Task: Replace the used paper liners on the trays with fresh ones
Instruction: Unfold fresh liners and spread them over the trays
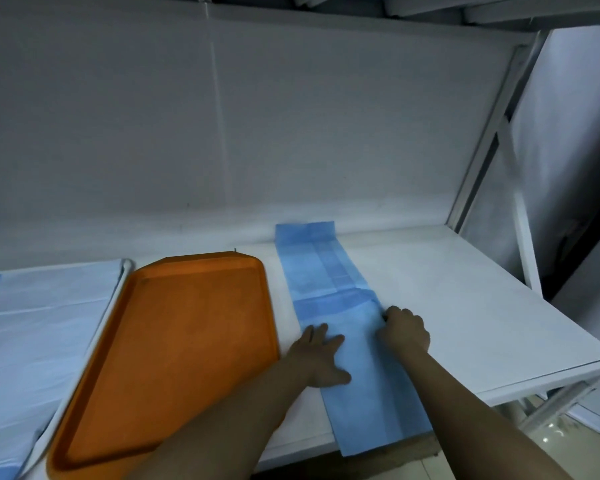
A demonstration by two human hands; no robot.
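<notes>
- Tabletop (430, 289), white, carried everything; its near edge was cut off under the arms, so how much of the blue liner (326, 278) hung over could not be told.
- Orange tray (187, 334) sat bare, no paper in it, just left of the liner; near corner was hidden behind the left forearm. Risk: a sweep of that arm could nudge it off the front edge.
- Blue liner lay folded in a long strip on the tabletop right of the tray, far end curling up against the back wall. Risk: thin sheet, so a one-sided pull could tear or crease it, or drag it askew before it reached the tray.
- Pale sheet (32, 323) at far left was cropped by the frame; used liner or just a cover, could not tell.
- Left hand (321, 358) was released, flat, fingers spread, pressing the liner's left edge. If it lifted early, the strip would likely slide.
- Right hand (404, 329) was clenched at the liner's right edge, apparently pinching a layer; fingertips were tucked under, so the actual grip was hard to make out.
- Dim light, soft blur; fold layers were uncountable.
</notes>
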